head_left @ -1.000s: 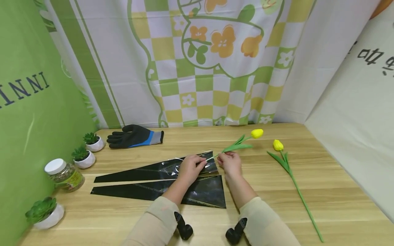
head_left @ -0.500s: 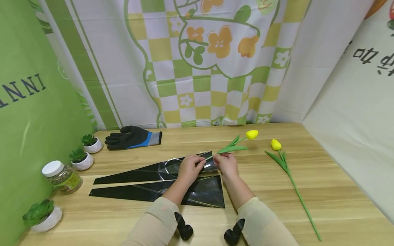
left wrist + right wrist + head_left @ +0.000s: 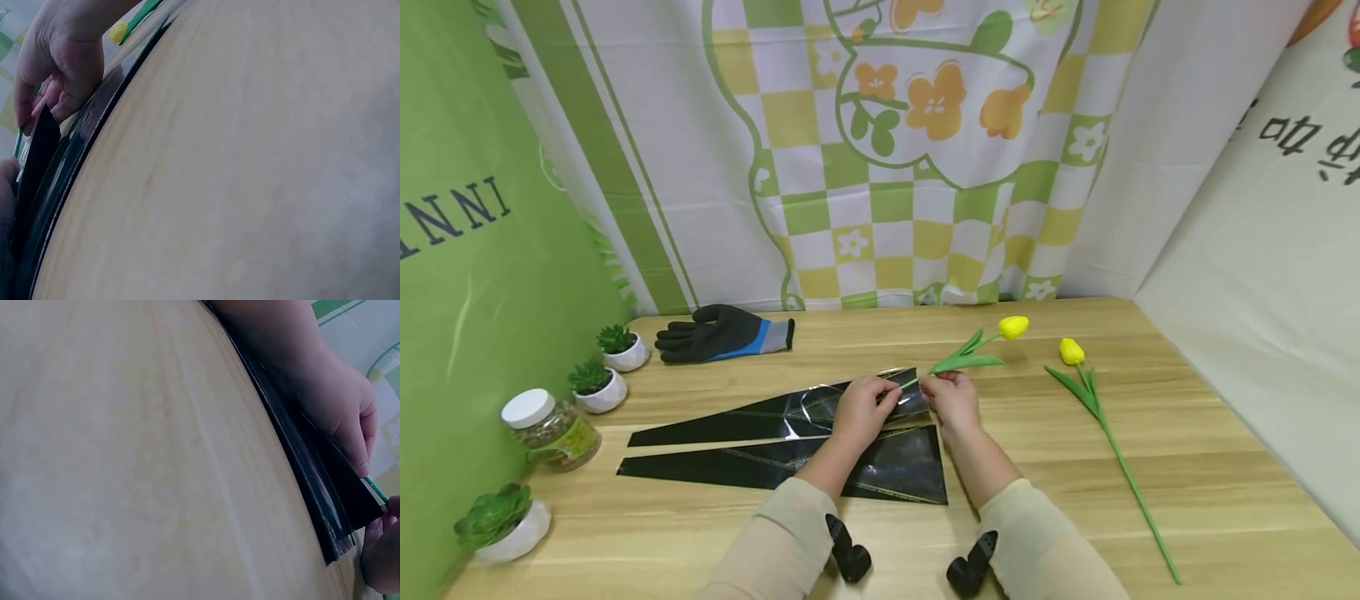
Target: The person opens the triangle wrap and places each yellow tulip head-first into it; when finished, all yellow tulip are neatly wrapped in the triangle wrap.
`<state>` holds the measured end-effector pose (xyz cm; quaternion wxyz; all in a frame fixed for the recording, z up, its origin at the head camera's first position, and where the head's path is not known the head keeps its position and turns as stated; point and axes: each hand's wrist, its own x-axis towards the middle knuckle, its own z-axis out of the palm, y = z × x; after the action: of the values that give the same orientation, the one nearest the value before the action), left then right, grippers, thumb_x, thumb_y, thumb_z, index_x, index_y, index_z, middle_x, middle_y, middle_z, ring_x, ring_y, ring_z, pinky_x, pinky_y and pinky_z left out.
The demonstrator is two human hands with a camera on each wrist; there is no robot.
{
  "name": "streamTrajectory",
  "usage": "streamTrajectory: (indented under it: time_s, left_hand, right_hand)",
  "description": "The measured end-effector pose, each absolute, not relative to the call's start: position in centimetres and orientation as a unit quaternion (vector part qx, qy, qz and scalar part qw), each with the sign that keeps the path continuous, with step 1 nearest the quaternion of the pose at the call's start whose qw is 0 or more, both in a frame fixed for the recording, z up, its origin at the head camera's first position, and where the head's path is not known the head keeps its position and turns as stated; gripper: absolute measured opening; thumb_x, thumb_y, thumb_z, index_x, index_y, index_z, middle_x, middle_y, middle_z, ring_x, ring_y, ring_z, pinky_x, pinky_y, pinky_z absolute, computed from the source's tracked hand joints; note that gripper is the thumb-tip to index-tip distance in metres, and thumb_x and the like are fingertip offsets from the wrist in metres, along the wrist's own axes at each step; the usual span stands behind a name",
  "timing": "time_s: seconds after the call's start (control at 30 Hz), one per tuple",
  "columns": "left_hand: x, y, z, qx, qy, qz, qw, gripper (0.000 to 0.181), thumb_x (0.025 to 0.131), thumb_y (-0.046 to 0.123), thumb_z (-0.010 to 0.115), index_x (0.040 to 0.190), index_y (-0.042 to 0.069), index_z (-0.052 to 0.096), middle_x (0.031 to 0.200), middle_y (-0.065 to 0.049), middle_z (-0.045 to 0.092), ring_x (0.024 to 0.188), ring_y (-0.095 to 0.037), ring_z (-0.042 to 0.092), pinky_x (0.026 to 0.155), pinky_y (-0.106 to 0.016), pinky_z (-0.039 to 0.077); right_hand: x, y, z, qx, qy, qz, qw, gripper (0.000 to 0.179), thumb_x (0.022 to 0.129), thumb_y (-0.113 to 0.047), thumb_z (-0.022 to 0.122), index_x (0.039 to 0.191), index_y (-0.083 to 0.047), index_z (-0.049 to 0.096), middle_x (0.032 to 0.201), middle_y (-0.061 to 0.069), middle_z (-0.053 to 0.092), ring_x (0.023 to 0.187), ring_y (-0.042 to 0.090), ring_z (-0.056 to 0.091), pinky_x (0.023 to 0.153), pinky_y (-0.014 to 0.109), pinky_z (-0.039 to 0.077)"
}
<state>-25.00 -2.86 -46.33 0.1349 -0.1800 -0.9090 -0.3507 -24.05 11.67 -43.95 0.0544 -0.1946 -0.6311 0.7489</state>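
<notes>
Tulip (image 3: 964, 362) is pinched by left hand (image 3: 865, 408) and right hand (image 3: 953, 402), fingers closed; wrap (image 3: 760, 423) beneath could be creased by snagging.

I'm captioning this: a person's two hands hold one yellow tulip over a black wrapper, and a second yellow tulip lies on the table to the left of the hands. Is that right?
Not quite: the head view shows the second yellow tulip lying on the table to the right of both the left hand and the right hand. The rest holds.
</notes>
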Motion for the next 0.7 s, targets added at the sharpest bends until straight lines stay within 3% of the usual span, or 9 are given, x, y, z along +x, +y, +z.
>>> streamTrajectory:
  time_s: [0.37,0.7]
  left_hand:
    - [-25.0,-3.0,-46.3,-0.179,-0.907,-0.351,0.146,0.017,0.094,0.023,0.065,0.097,0.011,0.077,0.098,-0.005,0.074,0.098,-0.025,0.066,0.091,-0.040,0.053]
    - [-24.9,-2.9,-46.4,-0.176,-0.914,-0.338,0.137,0.018,0.095,0.025,0.064,0.098,0.012,0.076,0.100,-0.004,0.073,0.100,-0.024,0.065,0.091,-0.040,0.054]
  right_hand:
    - [-23.8,12.6,-43.8,-0.179,-0.630,0.754,0.043,0.038,0.093,-0.005,0.061,0.125,0.010,0.047,0.090,0.007,0.063,0.076,0.007,0.064,0.067,0.017,0.055]
    - [-23.9,16.4,-43.2,-0.209,-0.625,0.750,0.053,0.048,0.098,-0.020,0.058,0.136,0.003,0.039,0.108,0.010,0.061,0.082,0.006,0.063,0.074,0.017,0.056]
